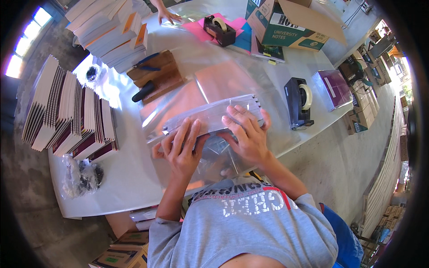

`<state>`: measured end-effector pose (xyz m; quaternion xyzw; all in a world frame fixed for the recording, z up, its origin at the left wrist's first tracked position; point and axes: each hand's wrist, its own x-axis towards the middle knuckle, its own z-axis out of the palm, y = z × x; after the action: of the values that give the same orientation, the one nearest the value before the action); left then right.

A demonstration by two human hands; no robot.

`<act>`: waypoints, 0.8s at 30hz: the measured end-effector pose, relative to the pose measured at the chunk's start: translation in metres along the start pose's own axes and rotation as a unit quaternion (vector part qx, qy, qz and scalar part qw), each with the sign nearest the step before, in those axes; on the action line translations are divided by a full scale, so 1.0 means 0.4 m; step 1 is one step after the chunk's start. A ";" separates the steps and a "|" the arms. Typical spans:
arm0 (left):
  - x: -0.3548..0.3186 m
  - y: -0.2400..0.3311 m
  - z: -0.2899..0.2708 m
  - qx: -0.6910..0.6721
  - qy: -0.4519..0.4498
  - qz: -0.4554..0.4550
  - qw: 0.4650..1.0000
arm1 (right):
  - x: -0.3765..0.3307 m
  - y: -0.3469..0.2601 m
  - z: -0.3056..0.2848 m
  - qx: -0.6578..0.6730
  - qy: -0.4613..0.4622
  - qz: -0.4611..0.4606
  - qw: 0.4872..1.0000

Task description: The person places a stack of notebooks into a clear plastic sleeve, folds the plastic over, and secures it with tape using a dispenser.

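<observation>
At the table, left hand and right hand grip a plastic-wrapped notebook stack toward opposite ends; slippery surface could let it skew or slide if either hand loosens.

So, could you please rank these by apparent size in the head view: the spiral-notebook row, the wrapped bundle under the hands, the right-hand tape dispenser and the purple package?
1. Spiral-notebook row
2. Wrapped bundle, partly covered
3. Tape dispenser and purple package: too alike to rank
</observation>
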<state>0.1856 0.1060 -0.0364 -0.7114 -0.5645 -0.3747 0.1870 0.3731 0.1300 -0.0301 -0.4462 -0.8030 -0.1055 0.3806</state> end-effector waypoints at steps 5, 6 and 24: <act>-0.019 0.014 0.006 0.041 0.025 -0.020 0.999 | -0.080 0.245 -0.094 0.125 0.137 0.157 0.970; -0.021 0.017 0.007 0.046 0.016 -0.028 0.998 | -0.113 0.335 -0.109 0.053 0.130 0.269 0.953; -0.008 0.022 0.005 0.058 0.019 -0.022 0.998 | -0.389 0.626 -0.152 0.459 0.050 0.663 0.590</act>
<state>0.1945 0.1027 -0.0386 -0.6793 -0.5974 -0.3588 0.2302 0.6526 0.1452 -0.1408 -0.6156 -0.2073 0.5358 0.5395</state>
